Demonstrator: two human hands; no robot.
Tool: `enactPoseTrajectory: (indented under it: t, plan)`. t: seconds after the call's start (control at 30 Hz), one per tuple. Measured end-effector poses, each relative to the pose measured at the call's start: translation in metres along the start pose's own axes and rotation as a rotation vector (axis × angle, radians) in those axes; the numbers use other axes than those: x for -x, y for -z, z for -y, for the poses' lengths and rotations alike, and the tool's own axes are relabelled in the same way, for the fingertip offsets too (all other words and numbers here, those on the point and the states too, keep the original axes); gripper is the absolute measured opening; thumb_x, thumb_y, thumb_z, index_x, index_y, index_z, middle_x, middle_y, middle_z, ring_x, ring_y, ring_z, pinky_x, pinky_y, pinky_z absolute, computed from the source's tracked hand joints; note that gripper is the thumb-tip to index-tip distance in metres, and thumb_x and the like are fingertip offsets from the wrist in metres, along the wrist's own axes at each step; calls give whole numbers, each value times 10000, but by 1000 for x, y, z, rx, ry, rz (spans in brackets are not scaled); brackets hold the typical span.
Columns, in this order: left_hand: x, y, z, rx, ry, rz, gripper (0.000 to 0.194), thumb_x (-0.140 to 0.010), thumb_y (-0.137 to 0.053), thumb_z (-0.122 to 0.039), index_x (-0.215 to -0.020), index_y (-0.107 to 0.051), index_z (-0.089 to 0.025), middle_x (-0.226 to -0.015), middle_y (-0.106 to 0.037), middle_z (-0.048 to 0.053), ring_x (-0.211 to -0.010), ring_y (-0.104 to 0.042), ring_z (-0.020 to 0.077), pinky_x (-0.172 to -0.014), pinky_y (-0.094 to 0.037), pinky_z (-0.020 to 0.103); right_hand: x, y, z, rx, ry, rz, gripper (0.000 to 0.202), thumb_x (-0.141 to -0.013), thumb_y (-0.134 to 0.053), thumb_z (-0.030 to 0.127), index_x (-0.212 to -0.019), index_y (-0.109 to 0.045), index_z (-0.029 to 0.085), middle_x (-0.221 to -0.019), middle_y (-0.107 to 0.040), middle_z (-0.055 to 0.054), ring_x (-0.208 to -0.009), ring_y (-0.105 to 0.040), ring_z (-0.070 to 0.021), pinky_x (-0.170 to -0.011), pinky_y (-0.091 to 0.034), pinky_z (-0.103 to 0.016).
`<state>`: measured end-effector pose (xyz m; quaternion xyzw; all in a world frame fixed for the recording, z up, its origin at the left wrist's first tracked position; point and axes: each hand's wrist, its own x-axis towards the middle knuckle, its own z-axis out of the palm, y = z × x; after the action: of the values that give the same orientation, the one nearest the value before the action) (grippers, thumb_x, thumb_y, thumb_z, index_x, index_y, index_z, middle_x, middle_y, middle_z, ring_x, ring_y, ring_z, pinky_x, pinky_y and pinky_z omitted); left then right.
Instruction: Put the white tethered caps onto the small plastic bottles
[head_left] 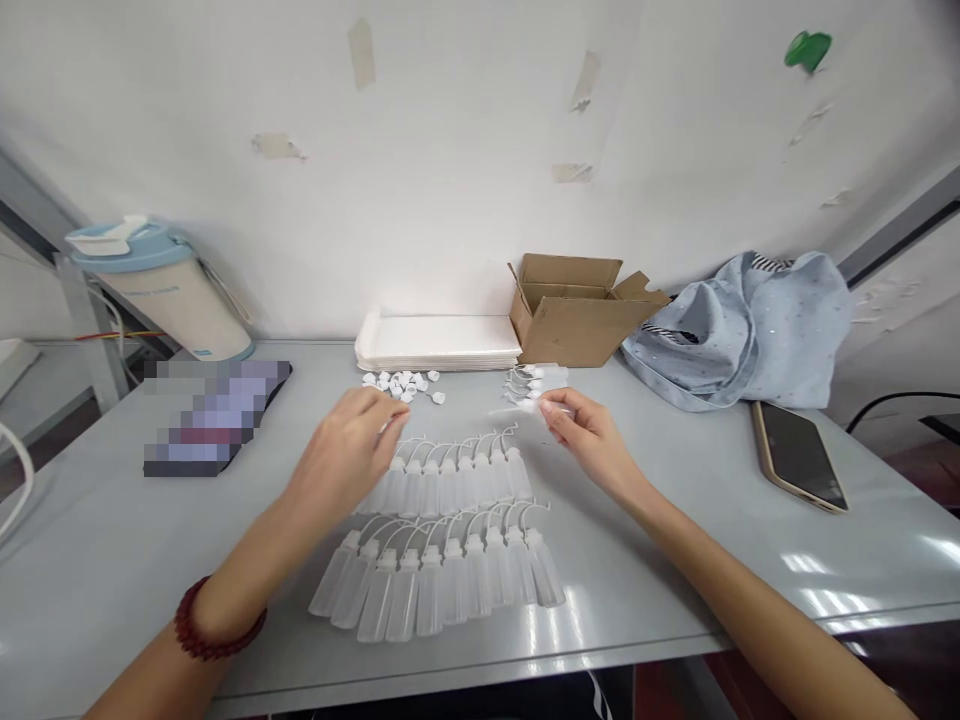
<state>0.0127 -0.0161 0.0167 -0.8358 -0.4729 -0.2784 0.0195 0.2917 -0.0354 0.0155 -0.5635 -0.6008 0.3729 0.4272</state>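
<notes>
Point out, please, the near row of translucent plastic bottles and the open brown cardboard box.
Near row of translucent plastic bottles (430, 598): head view, middle bottle's body.
Open brown cardboard box (571, 333): head view, front wall.

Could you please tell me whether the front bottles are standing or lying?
The front bottles are lying down: their bodies fan out, bases toward the near edge of the table, tops pointing away.

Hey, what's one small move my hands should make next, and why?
Probably bring the nozzle bottle in your right hand toward your left hand: it seems to point that way, and your left hand is close beside the loose white caps.
</notes>
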Motion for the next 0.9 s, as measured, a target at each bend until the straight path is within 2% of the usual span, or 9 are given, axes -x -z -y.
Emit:
enactPoseTrajectory:
  t: [0.07,0.17,0.27,0.37,0.53,0.7,0.9]
  plan:
    - [0,2,11,-97,94,69,270,-915,-410,-270,-937,-659,-166,-871,-632,89,-854,-585,257,-646,-461,324,-7,6,-6,126,53,-23,286,-849,-519,424,-933,-610,166,-796,-583,-25,-676,-476,-142,-579,-361,-252]
    - [0,3,19,-182,224,261,323,-909,-383,-297,-973,-678,-180,-871,-648,96,-830,-598,269,-655,-460,343,-16,12,-14,302,91,5,287,-846,-502,387,-970,-641,168,-994,-658,-62,-722,-537,-161,-596,-396,-264]
    - [-2,5,17,-223,321,418,363,-911,-348,-298,-1033,-670,-181,-903,-654,105,-826,-605,265,-677,-449,346,-21,17,-22,481,96,35,278,-857,-478,351,-995,-653,184,-1005,-693,-49,-654,-569,-153,-591,-425,-271]
    - [-4,6,13,-233,366,504,378,-912,-324,-297,-1054,-656,-185,-913,-658,105,-815,-614,264,-670,-432,339,-25,23,-31,600,109,45,240,-853,-500,312,-995,-652,193,-978,-712,-45,-687,-610,-172,-646,-459,-292]
    - [-5,3,13,-229,367,520,363,-901,-329,-289,-1052,-646,-195,-898,-664,95,-802,-620,263,-643,-406,320,-29,31,-42,704,137,25,193,-837,-532,212,-986,-644,163,-1028,-695,-107,-953,-625,-253,-796,-460,-342]
    - [-5,-2,15,-212,361,500,361,-887,-331,-268,-1043,-648,-192,-978,-666,94,-834,-623,252,-648,-408,310,-32,33,-47,822,151,-21,186,-817,-555,142,-974,-654,141,-1017,-669,-138,-1001,-578,-306,-836,-445,-392]
    - [-6,-3,16,-202,350,480,352,-865,-341,-272,-1003,-650,-174,-972,-672,95,-856,-626,260,-645,-417,315,-31,30,-44,864,174,-51,204,-795,-583,98,-984,-655,116,-1013,-647,-163,-992,-558,-330,-827,-452,-429]
